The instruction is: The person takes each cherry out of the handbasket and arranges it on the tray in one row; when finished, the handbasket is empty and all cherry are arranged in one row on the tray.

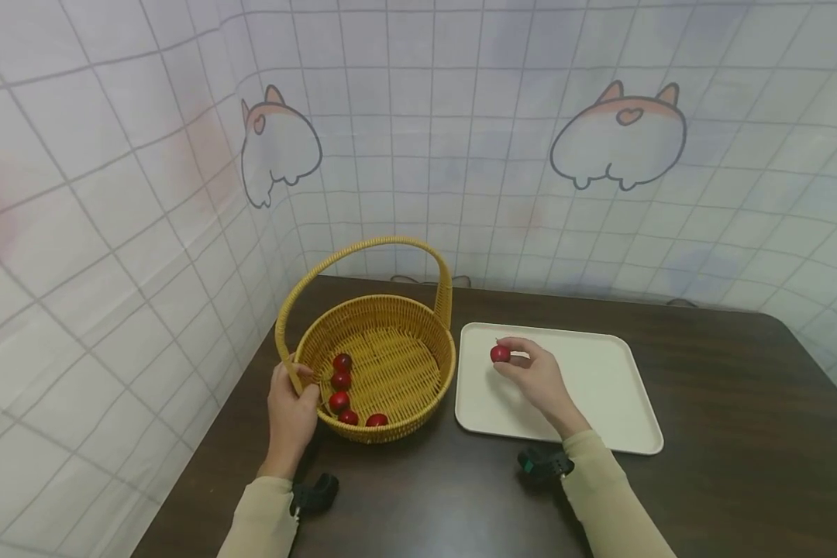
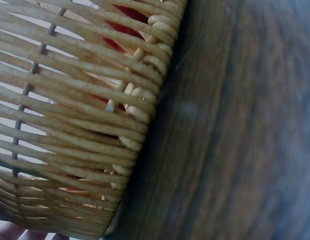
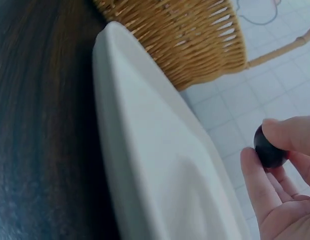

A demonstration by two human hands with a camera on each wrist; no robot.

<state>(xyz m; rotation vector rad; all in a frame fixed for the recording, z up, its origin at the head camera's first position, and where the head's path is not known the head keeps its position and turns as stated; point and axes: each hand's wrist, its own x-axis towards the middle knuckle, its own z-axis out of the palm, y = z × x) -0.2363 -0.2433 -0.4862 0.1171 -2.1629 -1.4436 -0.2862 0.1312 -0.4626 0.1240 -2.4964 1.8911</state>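
Note:
My right hand (image 1: 533,378) pinches a small round red fruit (image 1: 500,354) between thumb and fingers, above the left part of a white tray (image 1: 600,387). In the right wrist view the same fruit (image 3: 269,147) looks dark and glossy, clear of the tray's surface. My left hand (image 1: 293,407) grips the yellow wicker basket (image 1: 404,364) where its tall arched handle meets the rim on the left side. Inside the basket, several red fruits (image 1: 340,380) lie along the left and near wall. Only fingertips of the left hand (image 2: 29,235) show in the left wrist view.
Basket and tray stand side by side on a dark wooden table (image 1: 418,496), a narrow gap between them. Behind the table hangs a white grid-patterned cloth (image 1: 418,155), also along the left side. Each wrist wears a black camera band (image 1: 314,494).

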